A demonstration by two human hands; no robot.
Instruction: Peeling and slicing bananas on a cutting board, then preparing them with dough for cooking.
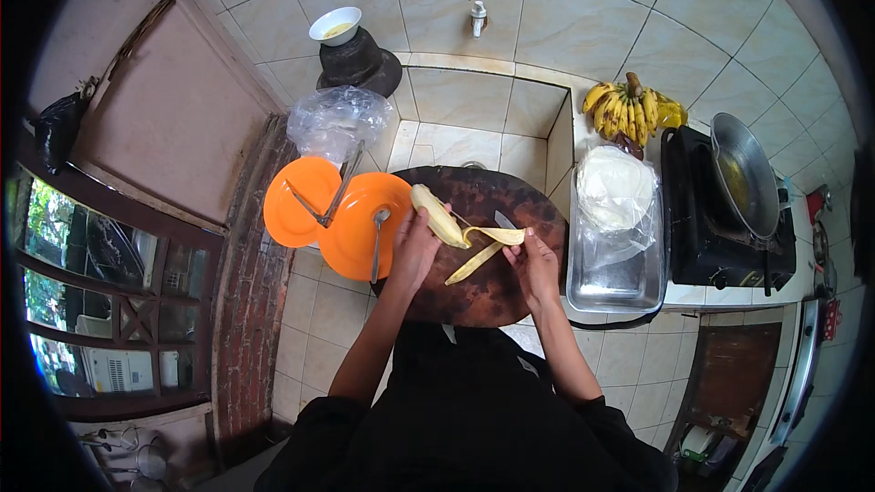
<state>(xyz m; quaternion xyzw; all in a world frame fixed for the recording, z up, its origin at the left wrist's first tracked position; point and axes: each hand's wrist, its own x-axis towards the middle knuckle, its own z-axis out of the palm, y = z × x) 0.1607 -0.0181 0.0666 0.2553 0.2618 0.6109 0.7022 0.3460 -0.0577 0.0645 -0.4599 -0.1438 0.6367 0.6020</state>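
Observation:
My left hand [418,239] holds a mostly peeled banana [437,219] over a dark round wooden board [472,297]. With its fingers, my right hand [535,261] grips a strip of banana peel [502,235] that still joins the fruit at its lower end. Another peel strip [474,264] slants down to the left below it, over the board. Behind the peel, a knife blade [504,220] shows on the board; its handle cannot be made out. To the left, a metal spoon [377,239] rests on the larger orange plate [342,246].
Metal tongs [328,212] lie across both orange plates. A plastic bag [338,119] and a white bowl [335,26] on a dark stone mortar stand behind. At right are a metal tray [615,287] with bagged white wrappers [615,188], bananas [625,113], and a stove [704,246] bearing a wok [745,178].

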